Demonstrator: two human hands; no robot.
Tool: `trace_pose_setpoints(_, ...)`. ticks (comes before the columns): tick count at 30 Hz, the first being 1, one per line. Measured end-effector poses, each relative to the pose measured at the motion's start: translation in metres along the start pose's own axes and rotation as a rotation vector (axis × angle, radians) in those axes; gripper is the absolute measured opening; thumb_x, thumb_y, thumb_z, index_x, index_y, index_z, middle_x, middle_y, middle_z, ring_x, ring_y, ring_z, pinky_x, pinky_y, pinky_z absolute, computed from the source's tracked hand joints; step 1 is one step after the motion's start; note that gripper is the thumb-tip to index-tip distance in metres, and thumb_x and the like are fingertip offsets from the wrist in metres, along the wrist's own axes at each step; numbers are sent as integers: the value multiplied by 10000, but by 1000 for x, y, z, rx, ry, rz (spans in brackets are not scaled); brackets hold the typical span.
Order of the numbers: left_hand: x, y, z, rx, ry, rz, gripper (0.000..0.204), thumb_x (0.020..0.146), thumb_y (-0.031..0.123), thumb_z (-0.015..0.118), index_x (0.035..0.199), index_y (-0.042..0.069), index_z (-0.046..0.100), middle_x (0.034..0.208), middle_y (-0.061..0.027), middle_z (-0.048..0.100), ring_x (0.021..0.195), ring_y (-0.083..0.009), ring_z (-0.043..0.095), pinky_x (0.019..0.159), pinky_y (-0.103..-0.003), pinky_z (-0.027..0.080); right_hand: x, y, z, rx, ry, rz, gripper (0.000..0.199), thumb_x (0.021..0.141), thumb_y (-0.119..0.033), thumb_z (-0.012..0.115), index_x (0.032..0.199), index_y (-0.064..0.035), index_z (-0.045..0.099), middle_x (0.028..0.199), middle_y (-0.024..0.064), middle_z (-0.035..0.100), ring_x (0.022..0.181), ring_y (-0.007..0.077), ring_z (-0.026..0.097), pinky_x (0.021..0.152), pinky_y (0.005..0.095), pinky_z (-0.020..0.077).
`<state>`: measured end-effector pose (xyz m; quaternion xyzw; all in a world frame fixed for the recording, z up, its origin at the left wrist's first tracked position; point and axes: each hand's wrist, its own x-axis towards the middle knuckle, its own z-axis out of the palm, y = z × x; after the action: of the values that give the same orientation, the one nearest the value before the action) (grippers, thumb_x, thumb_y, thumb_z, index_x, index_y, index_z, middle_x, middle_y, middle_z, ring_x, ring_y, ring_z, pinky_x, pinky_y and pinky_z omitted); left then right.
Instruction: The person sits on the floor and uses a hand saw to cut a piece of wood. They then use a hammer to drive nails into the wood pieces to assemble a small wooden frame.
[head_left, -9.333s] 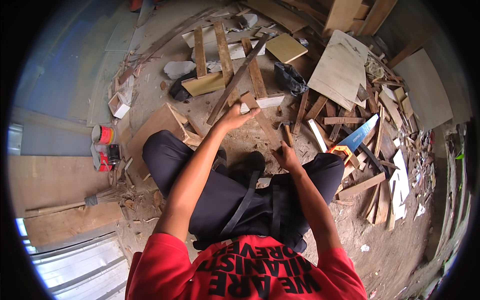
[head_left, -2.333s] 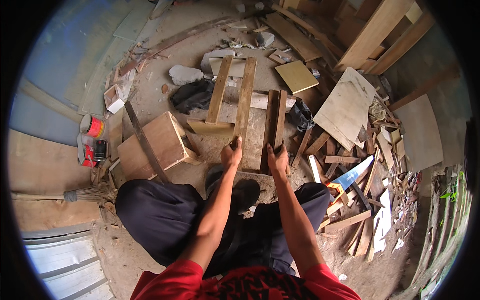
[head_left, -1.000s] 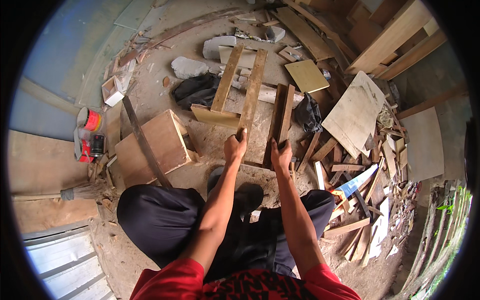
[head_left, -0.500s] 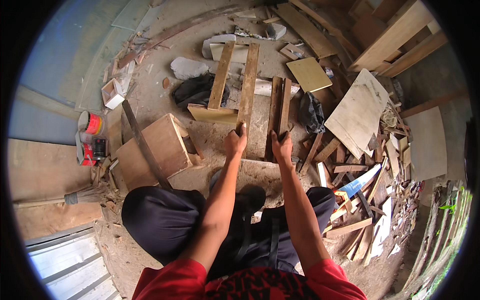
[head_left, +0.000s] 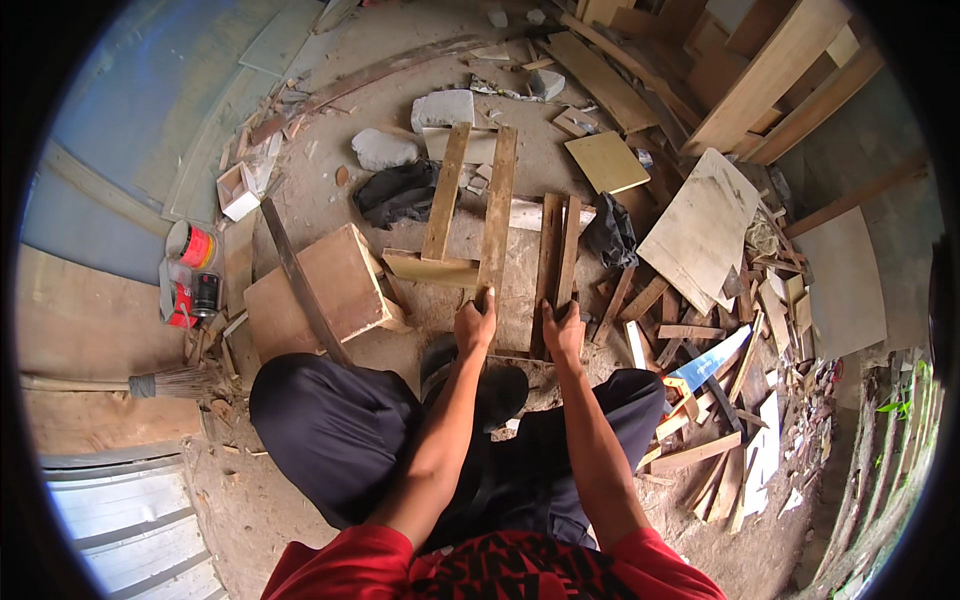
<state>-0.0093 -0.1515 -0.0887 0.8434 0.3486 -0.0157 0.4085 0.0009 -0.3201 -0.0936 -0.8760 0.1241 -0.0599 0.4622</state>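
Grips the near end of a long brown plank (head_left: 497,205) with the left hand (head_left: 475,325), curled tight at the fingers and pressing with the thumb along the top (undersides hidden from above). Clasps a pair of dark slats (head_left: 548,270) with the right hand (head_left: 564,330), closed in too, with the thumb at the left slat and the index finger toward the right one (too shadowed to tell the wrap underneath). Holds both hands about level, near each other but apart. Points the plank and the slats away from the body, roughly side by side.

Shows, beyond and left of the left hand, a second plank (head_left: 446,190) nearly parallel to the held one, with a yellowish board (head_left: 430,267) crosswise at the near ends and a pale board (head_left: 483,147) at the far ends. Includes, farther left of that hand, a wooden box (head_left: 345,275) with a dark strip (head_left: 292,255) across it. Includes, beyond the right hand, a crumpled black bag (head_left: 610,235) and, well to its right, a blue-bladed saw (head_left: 725,350) among offcuts (head_left: 700,453).
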Motion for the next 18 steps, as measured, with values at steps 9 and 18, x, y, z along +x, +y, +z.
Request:
trace_pose_setpoints(9, -7, 4, -5, 17, 44, 31, 716, 921, 637, 497, 898, -49, 702, 898, -294, 688, 878, -451, 675, 767, -504, 533, -7, -12, -11, 54, -4, -2, 464, 879, -360, 710, 960, 83, 598, 839, 271, 670, 832, 405, 687, 704, 446, 504)
trace_pose_setpoints(18, 39, 12, 8, -46, 44, -8, 692, 910, 621, 528, 901, -48, 705, 874, -280, 692, 834, -442, 683, 743, -501, 538, 32, -26, 10, -2, -45, 32, 464, 883, -361, 705, 1022, 72, 611, 943, 280, 681, 949, 420, 676, 790, 454, 509)
